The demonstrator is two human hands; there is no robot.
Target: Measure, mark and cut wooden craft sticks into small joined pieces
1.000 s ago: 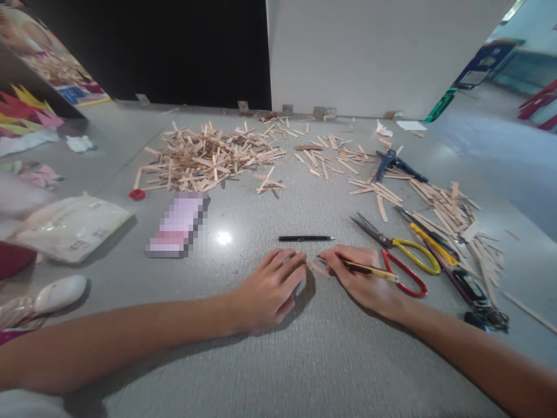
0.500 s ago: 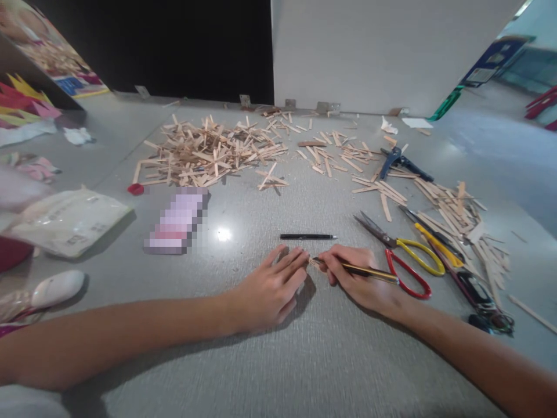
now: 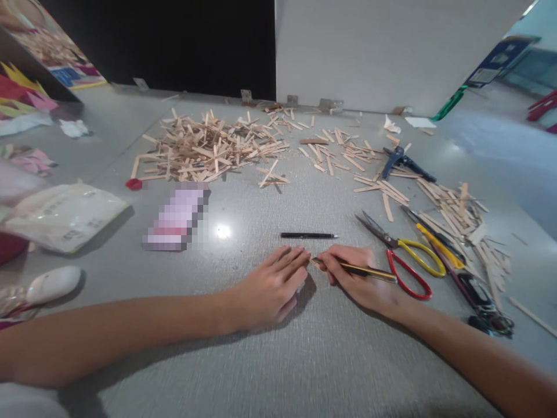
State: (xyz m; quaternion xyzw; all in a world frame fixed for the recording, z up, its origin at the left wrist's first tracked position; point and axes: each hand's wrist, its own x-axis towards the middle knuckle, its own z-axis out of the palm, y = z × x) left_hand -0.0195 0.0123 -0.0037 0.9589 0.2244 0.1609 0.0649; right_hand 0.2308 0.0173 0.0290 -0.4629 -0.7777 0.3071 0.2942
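Note:
My left hand (image 3: 272, 284) lies palm down on the grey table, fingers stretched to the right. Its fingertips press against a small pale piece of wood (image 3: 314, 264), mostly hidden between the two hands. In a writing-style grip, my right hand (image 3: 354, 273) holds a slim black-and-gold pen-like tool (image 3: 369, 272). The tool's dark tip meets the wood piece beside my left fingertips; its exact kind is hard to make out. Just beyond my hands lies a black pen (image 3: 308, 235). Scissors (image 3: 394, 244) with one red and one yellow handle loop rest to the right of my right hand.
Wooden stick pieces (image 3: 209, 145) are heaped at the back, with more scattered at right (image 3: 452, 206). A yellow-and-black cutter (image 3: 439, 244) and blue-handled pliers (image 3: 395, 159) lie right. At left are a pixelated phone-shaped object (image 3: 178, 217), a plastic packet (image 3: 69, 215) and a white mouse (image 3: 55, 286).
The camera view has shifted slightly. Both hands stay in nearly the same place, with the tool's tip still at the small wood piece.

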